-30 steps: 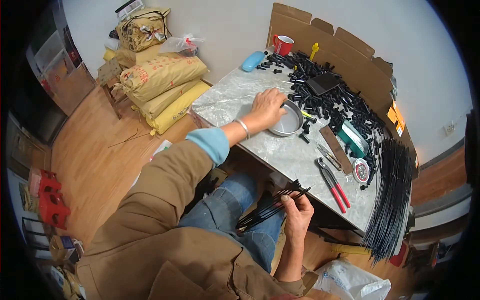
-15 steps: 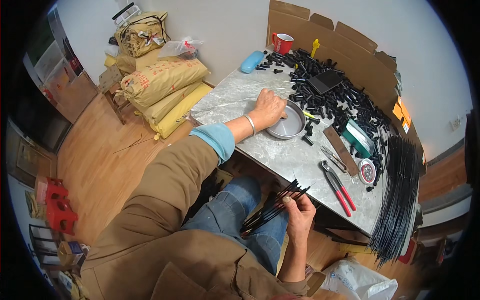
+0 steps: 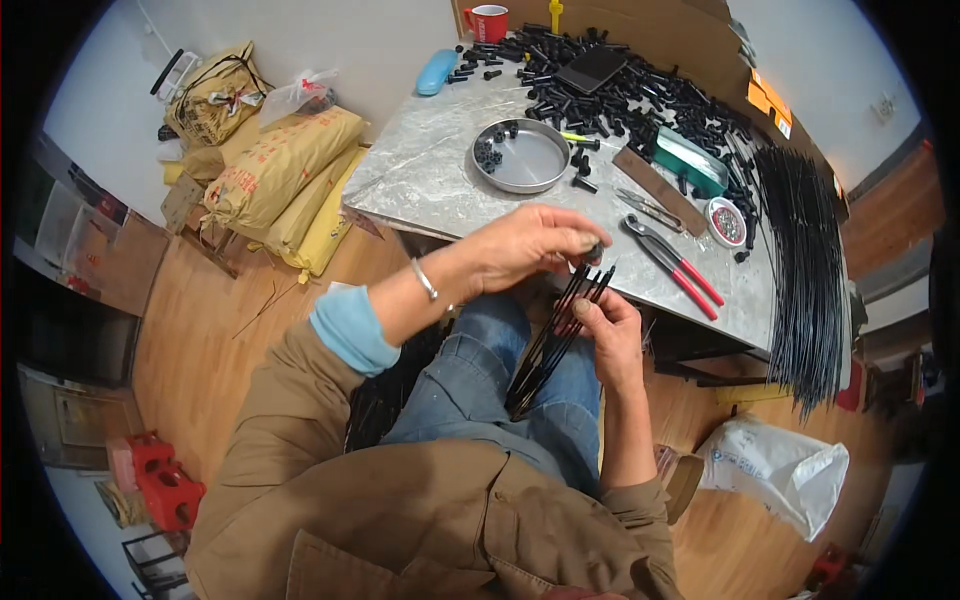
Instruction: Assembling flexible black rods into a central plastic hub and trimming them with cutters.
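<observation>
My right hand (image 3: pixel 615 340) is closed around a small bundle of thin black rods (image 3: pixel 545 362), which slant down across my jeans with their tips upward. My left hand (image 3: pixel 525 245), with a bracelet at the wrist, pinches a small dark piece (image 3: pixel 594 253) right at the tips of those rods. Whether the piece touches a rod I cannot tell. On the table just beyond sits a round metal dish (image 3: pixel 535 165), and several small dark pieces (image 3: pixel 489 156) like it lie along its left side.
Black bolt-like parts (image 3: pixel 640 95) are heaped at the table's back. Red-handled pliers (image 3: pixel 675 265), a brown bar (image 3: pixel 660 190), a green box (image 3: pixel 692 165) and a small round tin (image 3: pixel 727 222) lie to the right, before a long bundle of black rods (image 3: pixel 805 270). Stacked sacks (image 3: pixel 285 180) stand left.
My left hand has come back from the metal dish to the rod tips, carrying a small dark piece. My right hand still holds the rods, now more upright. The view has shifted.
</observation>
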`<act>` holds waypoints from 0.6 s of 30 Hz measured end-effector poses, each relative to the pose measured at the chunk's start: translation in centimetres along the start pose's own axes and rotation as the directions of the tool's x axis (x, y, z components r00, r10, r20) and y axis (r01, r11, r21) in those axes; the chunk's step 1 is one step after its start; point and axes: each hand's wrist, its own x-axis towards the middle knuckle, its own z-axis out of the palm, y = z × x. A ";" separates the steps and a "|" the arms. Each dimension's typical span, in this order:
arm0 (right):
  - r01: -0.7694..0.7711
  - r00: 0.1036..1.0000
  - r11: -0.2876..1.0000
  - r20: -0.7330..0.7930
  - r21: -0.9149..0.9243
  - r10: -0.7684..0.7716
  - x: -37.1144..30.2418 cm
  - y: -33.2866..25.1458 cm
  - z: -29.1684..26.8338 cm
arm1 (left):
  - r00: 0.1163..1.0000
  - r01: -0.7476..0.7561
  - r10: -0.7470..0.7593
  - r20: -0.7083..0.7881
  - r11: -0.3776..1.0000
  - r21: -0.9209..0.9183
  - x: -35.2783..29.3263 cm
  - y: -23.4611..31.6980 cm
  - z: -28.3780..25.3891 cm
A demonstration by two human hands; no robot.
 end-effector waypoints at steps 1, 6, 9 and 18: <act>0.000 1.000 1.000 -0.002 0.004 0.000 -0.2 -0.2 0.2 | 1.000 0.026 -0.025 0.007 0.995 -0.096 -0.6 -0.5 0.6; 0.005 0.999 1.000 0.053 0.016 -0.006 -1.1 -0.5 0.5 | 0.994 0.043 -0.064 -0.087 0.972 -0.229 -2.1 -1.8 2.2; -0.004 1.000 0.999 0.030 0.043 0.003 -1.4 -0.4 0.4 | 0.996 0.020 -0.039 -0.085 0.976 -0.218 -2.2 -2.3 2.5; 0.011 1.000 1.000 0.011 0.019 -0.011 -1.5 -1.1 0.6 | 0.984 -0.002 -0.045 -0.170 0.965 -0.264 -1.8 -2.3 2.9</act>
